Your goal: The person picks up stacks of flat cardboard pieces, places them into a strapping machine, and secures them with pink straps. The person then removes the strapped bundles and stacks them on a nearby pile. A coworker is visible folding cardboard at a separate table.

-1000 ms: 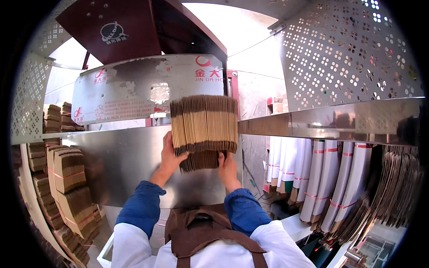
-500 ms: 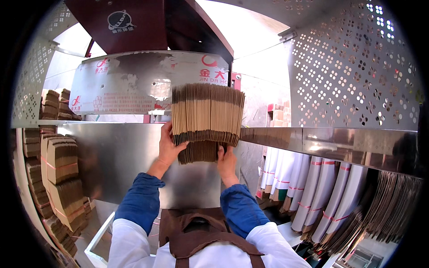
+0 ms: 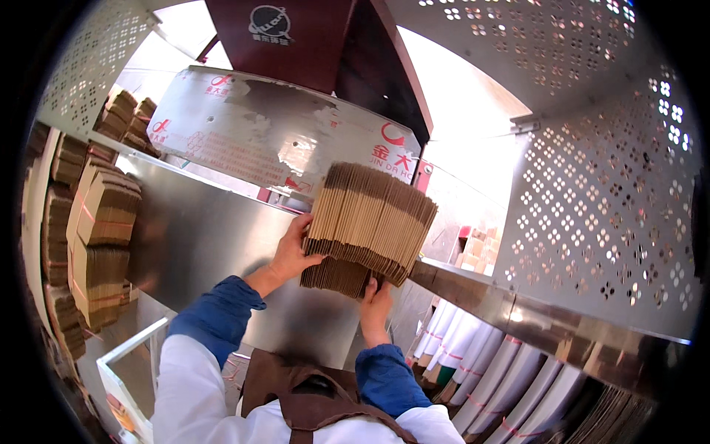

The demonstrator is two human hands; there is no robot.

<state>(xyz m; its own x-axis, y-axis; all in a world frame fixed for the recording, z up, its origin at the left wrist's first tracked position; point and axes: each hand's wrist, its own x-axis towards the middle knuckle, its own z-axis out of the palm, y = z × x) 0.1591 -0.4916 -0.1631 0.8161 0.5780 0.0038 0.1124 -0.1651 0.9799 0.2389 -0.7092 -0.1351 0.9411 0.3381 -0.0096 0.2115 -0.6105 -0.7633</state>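
A thick stack of folded brown cardboard pieces [image 3: 373, 218], edges facing me, is held up in front of the metal surface. Its upper band and lower edge look darker than the middle. At its lower left side my left hand [image 3: 290, 255] grips it, thumb on the front and fingers around the side. My right hand [image 3: 376, 302] holds it from beneath at the lower right, thumb upward; part of those fingers is hidden. The stack's reflection or a lower layer [image 3: 336, 275] shows as a darker ribbed band under it; I cannot tell which.
A steel worktop [image 3: 214, 222] lies before me, with a dark red machine [image 3: 296, 37] and a film-covered metal panel [image 3: 259, 133] behind. Tied cardboard bundles [image 3: 103, 214] stand at left. On the right are a perforated metal guard [image 3: 592, 214], a steel rail [image 3: 510, 311] and white rolled bundles [image 3: 495, 377].
The view has tilted, so the surroundings appear turned clockwise. The stack and both hands sit lower and the stack slightly farther right in the picture. Both hands keep their hold.
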